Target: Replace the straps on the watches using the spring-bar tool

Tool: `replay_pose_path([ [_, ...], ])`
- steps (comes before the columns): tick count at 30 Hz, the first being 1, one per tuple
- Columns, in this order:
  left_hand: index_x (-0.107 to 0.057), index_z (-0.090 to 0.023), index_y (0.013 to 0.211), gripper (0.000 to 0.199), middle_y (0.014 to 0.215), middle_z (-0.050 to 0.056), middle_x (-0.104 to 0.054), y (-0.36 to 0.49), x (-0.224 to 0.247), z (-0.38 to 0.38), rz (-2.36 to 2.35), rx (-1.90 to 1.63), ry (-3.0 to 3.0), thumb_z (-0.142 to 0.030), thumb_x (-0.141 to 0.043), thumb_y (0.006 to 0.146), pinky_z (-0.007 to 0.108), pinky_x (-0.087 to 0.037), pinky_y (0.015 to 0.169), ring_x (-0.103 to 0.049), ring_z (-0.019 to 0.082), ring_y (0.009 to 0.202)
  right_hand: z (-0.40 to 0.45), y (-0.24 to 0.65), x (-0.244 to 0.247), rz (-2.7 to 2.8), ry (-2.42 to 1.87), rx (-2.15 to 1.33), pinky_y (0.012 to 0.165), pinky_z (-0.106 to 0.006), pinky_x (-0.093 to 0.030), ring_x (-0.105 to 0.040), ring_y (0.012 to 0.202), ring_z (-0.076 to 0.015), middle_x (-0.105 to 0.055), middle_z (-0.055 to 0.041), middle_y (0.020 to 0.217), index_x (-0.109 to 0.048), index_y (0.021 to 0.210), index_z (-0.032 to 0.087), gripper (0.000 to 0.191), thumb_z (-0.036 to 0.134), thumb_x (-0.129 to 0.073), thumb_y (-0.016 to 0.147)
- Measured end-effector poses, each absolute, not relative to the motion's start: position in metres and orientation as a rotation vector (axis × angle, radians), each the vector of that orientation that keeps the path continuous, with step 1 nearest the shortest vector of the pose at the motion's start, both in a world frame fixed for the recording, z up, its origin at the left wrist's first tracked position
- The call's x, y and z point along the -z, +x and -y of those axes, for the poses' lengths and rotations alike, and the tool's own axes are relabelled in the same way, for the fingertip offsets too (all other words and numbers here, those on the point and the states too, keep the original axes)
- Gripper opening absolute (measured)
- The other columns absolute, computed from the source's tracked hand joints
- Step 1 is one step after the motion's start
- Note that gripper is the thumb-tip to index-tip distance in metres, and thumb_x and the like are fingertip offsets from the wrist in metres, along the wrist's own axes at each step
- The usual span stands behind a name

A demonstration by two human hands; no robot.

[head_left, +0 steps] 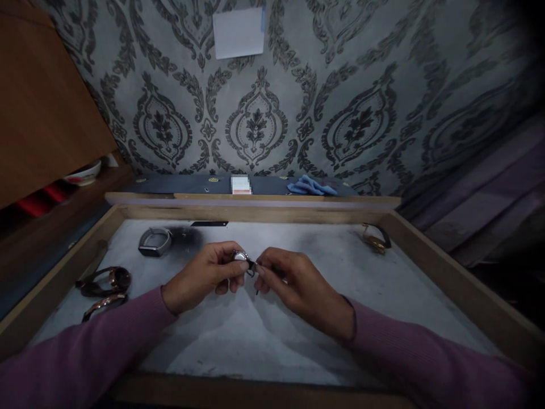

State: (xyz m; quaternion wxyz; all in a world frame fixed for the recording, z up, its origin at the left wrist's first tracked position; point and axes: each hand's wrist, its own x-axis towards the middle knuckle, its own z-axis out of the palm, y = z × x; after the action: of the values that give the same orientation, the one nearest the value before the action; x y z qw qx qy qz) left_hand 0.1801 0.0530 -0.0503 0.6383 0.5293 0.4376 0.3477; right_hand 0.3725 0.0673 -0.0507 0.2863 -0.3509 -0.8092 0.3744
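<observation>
The watch [240, 257] is above the middle of the wooden tray [264, 213], held up between the two hands with its round case facing up. The left hand [206, 271] has thumb and fingers clamped on the case. The right hand [296, 278] has thumb and forefinger pinched together on the dark strap [252, 266] at the right side of the case. A small dark tip pokes out below the right fingers; it may be the strap's end or a tool, too small to tell.

Near the tray's far left corner lies a grey watch [148, 250], its band curved round. A black strip [210, 224] lies along the far edge, left of the middle. By the left edge lie a brown-strapped watch [120, 278] and, nearer the front, a rose-coloured watch [105, 304], partly behind the left sleeve [123, 324]. A gold-toned piece [374, 245] with a dark band sits in the far right corner. Beyond the far edge lie a small white box [240, 184] and, to its right, a crumpled blue cloth [310, 185].
</observation>
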Motion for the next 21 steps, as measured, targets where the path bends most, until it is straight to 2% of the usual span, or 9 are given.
replay_pose_path([
  [5, -0.057, -0.015, 0.078, 0.029, 0.061, -0.004, -0.054, 0.1846, 0.0508, -0.0512, -1.018, -0.779, 1.127, -0.041, -0.071, 0.074, 0.016, -0.023, 0.037, -0.047, 0.005, 0.046, -0.0662, 0.3725, 0.0528, 2.227, -0.935, -0.864, 0.052, -0.024, -0.042, -0.060, 0.055, -0.0135, -0.065, -0.0017, 0.061, -0.052, 0.072, 0.019, 0.019, 0.020, -0.048, 0.091],
  [11, -0.055, -0.017, 0.075, 0.020, 0.057, -0.006, -0.052, 0.1876, 0.0520, -0.0512, -0.980, -0.830, 1.003, -0.031, -0.068, 0.071, 0.017, -0.021, 0.037, -0.044, 0.005, 0.043, -0.0656, 0.3711, 0.0557, 2.255, -0.888, -0.815, 0.057, -0.026, -0.044, -0.062, 0.058, -0.0147, -0.065, -0.0014, 0.061, -0.052, 0.072, 0.020, 0.020, 0.020, -0.048, 0.091],
  [16, -0.056, -0.016, 0.074, 0.016, 0.056, -0.005, -0.052, 0.1872, 0.0527, -0.0519, -0.996, -0.835, 1.016, -0.027, -0.067, 0.070, 0.017, -0.021, 0.040, -0.043, 0.005, 0.044, -0.0650, 0.3694, 0.0562, 2.214, -0.913, -0.908, 0.056, -0.025, -0.046, -0.063, 0.058, -0.0146, -0.065, -0.0017, 0.061, -0.053, 0.072, 0.019, 0.020, 0.020, -0.048, 0.091],
  [21, -0.056, -0.015, 0.074, 0.020, 0.057, -0.005, -0.052, 0.1851, 0.0576, -0.0529, -0.986, -0.835, 1.064, -0.032, -0.067, 0.075, 0.018, -0.024, 0.041, -0.044, 0.005, 0.045, -0.0663, 0.3688, 0.0553, 2.119, -0.931, -1.085, 0.053, -0.024, -0.049, -0.064, 0.054, -0.0140, -0.066, -0.0028, 0.062, -0.054, 0.072, 0.018, 0.021, 0.025, -0.048, 0.091],
])
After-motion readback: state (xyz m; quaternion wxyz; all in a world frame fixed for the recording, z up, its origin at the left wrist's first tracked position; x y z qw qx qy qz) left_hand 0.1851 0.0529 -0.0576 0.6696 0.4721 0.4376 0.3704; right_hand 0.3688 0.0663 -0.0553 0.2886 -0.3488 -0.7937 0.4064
